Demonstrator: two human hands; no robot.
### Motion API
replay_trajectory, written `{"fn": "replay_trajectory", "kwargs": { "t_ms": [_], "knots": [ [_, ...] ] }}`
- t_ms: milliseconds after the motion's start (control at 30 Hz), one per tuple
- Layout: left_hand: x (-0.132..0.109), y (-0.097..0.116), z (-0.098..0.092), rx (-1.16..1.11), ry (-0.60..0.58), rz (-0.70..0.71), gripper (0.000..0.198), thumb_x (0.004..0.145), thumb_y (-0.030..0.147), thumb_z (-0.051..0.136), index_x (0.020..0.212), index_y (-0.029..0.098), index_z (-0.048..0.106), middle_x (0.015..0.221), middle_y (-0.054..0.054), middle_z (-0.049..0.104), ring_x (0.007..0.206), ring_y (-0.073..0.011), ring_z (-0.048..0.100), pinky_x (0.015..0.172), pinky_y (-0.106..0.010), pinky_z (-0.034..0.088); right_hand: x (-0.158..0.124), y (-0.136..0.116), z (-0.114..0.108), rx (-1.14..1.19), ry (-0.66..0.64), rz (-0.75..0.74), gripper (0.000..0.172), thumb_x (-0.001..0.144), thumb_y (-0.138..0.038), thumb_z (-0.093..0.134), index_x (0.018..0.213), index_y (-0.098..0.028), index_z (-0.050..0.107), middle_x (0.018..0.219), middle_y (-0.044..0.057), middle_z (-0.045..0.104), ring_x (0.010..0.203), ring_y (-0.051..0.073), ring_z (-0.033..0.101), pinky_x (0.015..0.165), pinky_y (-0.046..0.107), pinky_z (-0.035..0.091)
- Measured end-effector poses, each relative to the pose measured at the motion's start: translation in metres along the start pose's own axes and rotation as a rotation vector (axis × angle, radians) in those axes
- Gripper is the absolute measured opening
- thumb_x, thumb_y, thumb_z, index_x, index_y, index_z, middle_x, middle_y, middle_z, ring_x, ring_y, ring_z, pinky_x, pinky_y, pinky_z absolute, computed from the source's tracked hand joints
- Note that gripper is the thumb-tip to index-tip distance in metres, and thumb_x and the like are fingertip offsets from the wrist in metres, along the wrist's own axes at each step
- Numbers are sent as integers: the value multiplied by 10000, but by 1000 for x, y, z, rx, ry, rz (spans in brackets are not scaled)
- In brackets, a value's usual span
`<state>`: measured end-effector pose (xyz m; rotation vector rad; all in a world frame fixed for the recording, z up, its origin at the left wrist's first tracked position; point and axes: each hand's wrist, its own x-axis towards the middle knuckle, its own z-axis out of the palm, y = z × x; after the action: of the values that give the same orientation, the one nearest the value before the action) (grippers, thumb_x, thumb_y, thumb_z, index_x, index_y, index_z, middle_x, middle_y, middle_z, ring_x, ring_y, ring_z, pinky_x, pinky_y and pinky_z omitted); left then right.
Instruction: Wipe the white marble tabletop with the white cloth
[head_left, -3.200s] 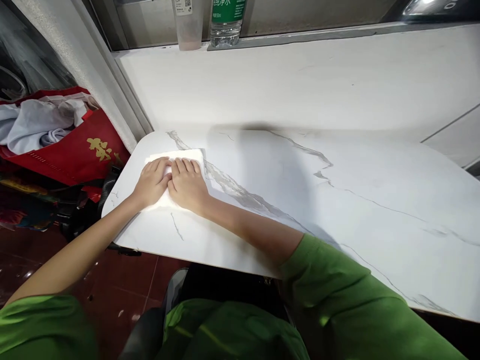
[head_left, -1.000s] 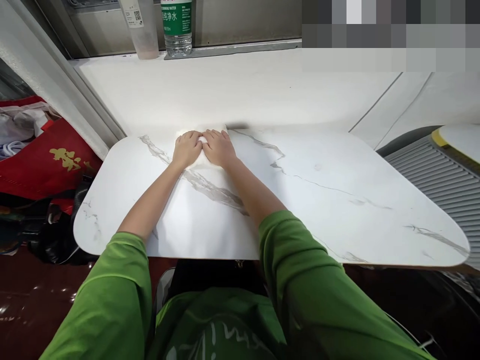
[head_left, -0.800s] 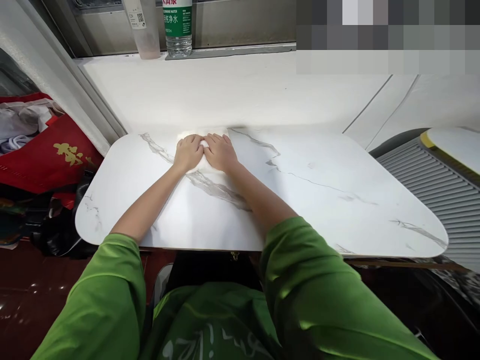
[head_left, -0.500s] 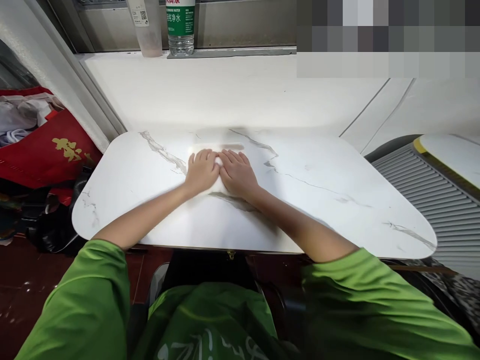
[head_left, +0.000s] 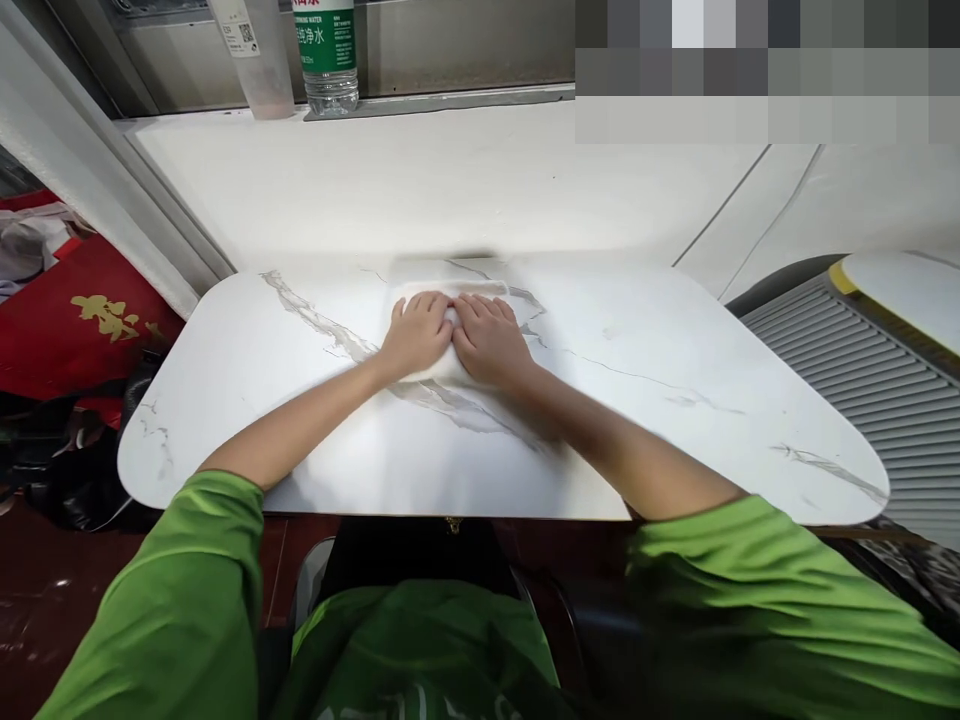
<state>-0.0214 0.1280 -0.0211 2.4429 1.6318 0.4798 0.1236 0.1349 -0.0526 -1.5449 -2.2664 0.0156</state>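
Observation:
A thin white cloth (head_left: 448,368) lies on the marble-patterned white tabletop (head_left: 660,330). My left hand (head_left: 417,332) rests palm down on the cloth's left part, fingers stretched forward. Beside it, my right hand (head_left: 491,335) presses flat on the right part, fingers also extended. The thumbs come close together in the middle, with white cloth showing between them. A far edge of the cloth shows beyond the fingertips; the palms hide much of the rest.
Against the wall, a ledge holds a clear plastic cup (head_left: 266,80) and a green-labelled water bottle (head_left: 330,60). A red bag (head_left: 82,310) sits left of the table. At right is a grey ribbed panel (head_left: 840,360) with a yellow-edged top.
Both hands and the cloth have slid a little to the right and away across the tabletop. The hands stay flat on the cloth. The camera view has shifted slightly.

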Motion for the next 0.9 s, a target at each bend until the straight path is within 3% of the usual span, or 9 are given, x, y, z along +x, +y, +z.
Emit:
{"fn": "replay_trajectory", "kwargs": {
  "t_ms": [133, 233, 467, 667, 800, 900],
  "knots": [
    [45, -19, 4, 16, 46, -54, 399, 979, 162, 360, 1327, 167, 553, 1458, -126, 555, 1386, -248, 466, 1205, -442, 293, 51, 16, 11, 55, 37, -24, 511, 947, -216, 313, 1373, -122, 580, 1443, 161, 591, 1349, 308, 499, 1170, 514, 316],
    [68, -28, 8, 3, 73, -75, 409, 972, 152, 351, 1321, 176, 563, 1447, -120, 566, 1371, -248, 478, 1196, -439, 304, 74, 24, 14, 46, 22, 5, 494, 945, -199, 317, 1353, -138, 588, 1418, 152, 606, 1311, 306, 521, 1160, 495, 327],
    [76, -30, 11, 21, 83, -76, 428, 993, 168, 337, 1361, 185, 554, 1481, -101, 549, 1404, -239, 451, 1214, -437, 280, 84, 30, 21, 81, 49, 32, 497, 954, -206, 302, 1349, -139, 597, 1432, 138, 600, 1323, 304, 516, 1168, 523, 320],
    [61, -11, 9, 66, 52, -111, 439, 1016, 172, 314, 1399, 150, 528, 1513, -127, 518, 1427, -251, 430, 1229, -460, 264, 69, 29, 13, 71, 8, 29, 544, 941, -200, 287, 1398, -105, 567, 1489, 141, 558, 1384, 282, 483, 1202, 495, 295],
    [33, 30, 15, 108, 21, -162, 475, 1016, 179, 316, 1458, 108, 474, 1553, -181, 468, 1468, -317, 380, 1228, -578, 237, 31, 44, -4, 76, -26, -84, 561, 908, -194, 304, 1396, -127, 572, 1499, 129, 553, 1408, 280, 473, 1194, 507, 321],
    [6, 69, 20, 134, -48, -86, 533, 1016, 220, 335, 1506, 20, 396, 1584, -245, 403, 1513, -379, 299, 1231, -638, 198, -15, 62, -20, 76, -33, -134, 581, 880, -200, 328, 1406, -145, 568, 1496, 121, 559, 1421, 282, 472, 1187, 526, 344]
  ]
}}
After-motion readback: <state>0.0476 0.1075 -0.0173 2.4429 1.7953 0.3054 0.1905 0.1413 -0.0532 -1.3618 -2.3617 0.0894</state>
